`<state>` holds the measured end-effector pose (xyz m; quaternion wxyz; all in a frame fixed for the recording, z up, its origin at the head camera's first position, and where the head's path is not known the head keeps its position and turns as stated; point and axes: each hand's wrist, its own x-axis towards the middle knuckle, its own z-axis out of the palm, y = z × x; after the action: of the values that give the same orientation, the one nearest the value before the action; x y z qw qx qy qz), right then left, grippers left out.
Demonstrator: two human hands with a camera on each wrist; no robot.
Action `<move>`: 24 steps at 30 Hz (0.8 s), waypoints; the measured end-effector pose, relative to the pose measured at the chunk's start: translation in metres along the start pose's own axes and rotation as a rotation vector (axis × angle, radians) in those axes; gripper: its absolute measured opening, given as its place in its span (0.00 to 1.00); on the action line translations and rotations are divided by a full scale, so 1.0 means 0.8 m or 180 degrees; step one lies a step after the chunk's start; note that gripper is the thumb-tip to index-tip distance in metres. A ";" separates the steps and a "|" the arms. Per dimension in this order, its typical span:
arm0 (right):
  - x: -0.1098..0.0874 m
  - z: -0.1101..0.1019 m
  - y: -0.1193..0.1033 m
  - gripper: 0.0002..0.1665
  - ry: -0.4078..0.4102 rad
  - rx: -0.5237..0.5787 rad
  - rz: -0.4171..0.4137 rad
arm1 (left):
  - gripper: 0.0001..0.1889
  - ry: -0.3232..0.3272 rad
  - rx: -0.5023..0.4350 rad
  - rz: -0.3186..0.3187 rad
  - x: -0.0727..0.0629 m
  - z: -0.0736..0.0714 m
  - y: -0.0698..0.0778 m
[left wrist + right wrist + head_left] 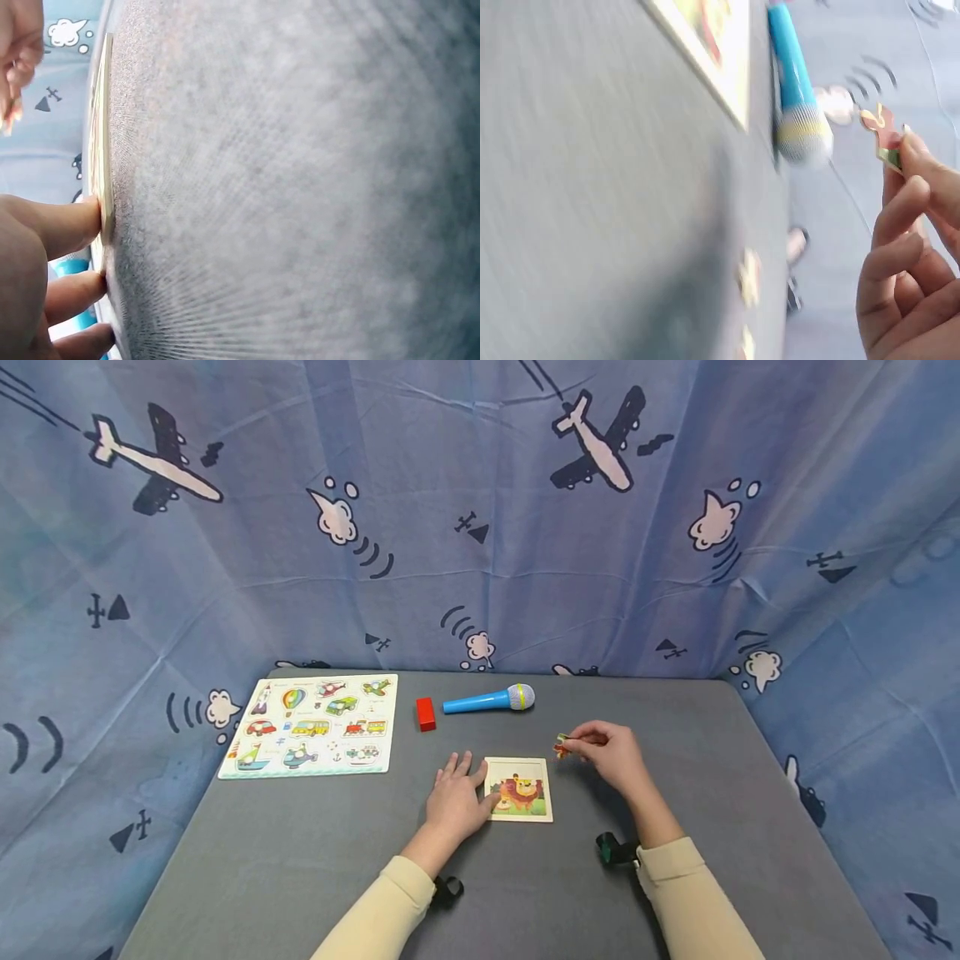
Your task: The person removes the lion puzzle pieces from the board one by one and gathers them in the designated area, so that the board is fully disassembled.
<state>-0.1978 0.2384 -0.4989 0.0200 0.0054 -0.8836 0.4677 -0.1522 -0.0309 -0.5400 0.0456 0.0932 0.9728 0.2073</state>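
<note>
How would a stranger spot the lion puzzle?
Find the grey table, then the left hand near its middle. Just right of that hand, touching it, lies the small square lion puzzle; the bigger board at back left shows vehicles, not animals.

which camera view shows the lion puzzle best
The head view: it looks down on the lion puzzle, showing its picture, with only the left side partly covered by the left hand. The left wrist view shows it nearly edge-on; the right wrist view catches just a blurred corner.
</note>
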 end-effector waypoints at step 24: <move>0.046 -0.126 0.121 0.21 -0.0112 -0.0803 0.0768 | 0.39 -0.0304 0.0080 0.0141 -0.003 -0.008 -0.004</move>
<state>-0.2344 0.3763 -0.5211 -0.0513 -0.0951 -0.9297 0.3520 -0.1513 -0.0370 -0.5355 0.0863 0.1250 0.9697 0.1912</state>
